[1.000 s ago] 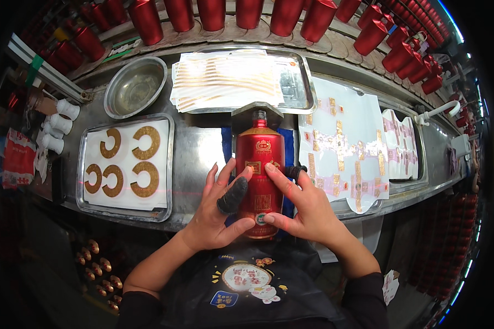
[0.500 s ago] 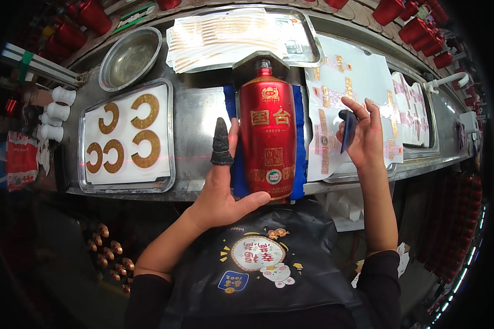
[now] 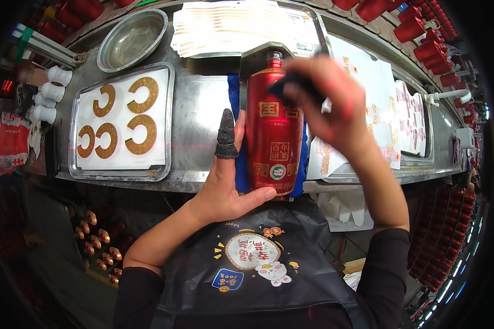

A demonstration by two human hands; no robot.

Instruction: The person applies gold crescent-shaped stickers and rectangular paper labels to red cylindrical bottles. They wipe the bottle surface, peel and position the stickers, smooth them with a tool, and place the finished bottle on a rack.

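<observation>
A red bottle (image 3: 271, 131) with gold lettering and a round green-white label lies on a blue cloth (image 3: 234, 101), its neck pointing away from me. My left hand (image 3: 220, 183) braces it, thumb across the base end and fingers along the left side. A black cover (image 3: 225, 134) sheathes one finger. My right hand (image 3: 335, 104), smeared by motion, holds a dark blue scraper-like piece (image 3: 284, 88) against or just over the upper front of the bottle. It hides part of the lettering and the right shoulder.
At left, a metal tray (image 3: 170, 131) carries several gold C-shaped stickers on white backing, with a metal bowl (image 3: 134, 41) behind it. White sticker sheets (image 3: 225, 27) lie at the back. More sheets (image 3: 376, 77) and a white tap-like fitting (image 3: 450, 96) are at right.
My right hand has swung left from above the right-hand sheets to the upper part of the bottle, bringing the blue piece with it. My left hand stays against the bottle.
</observation>
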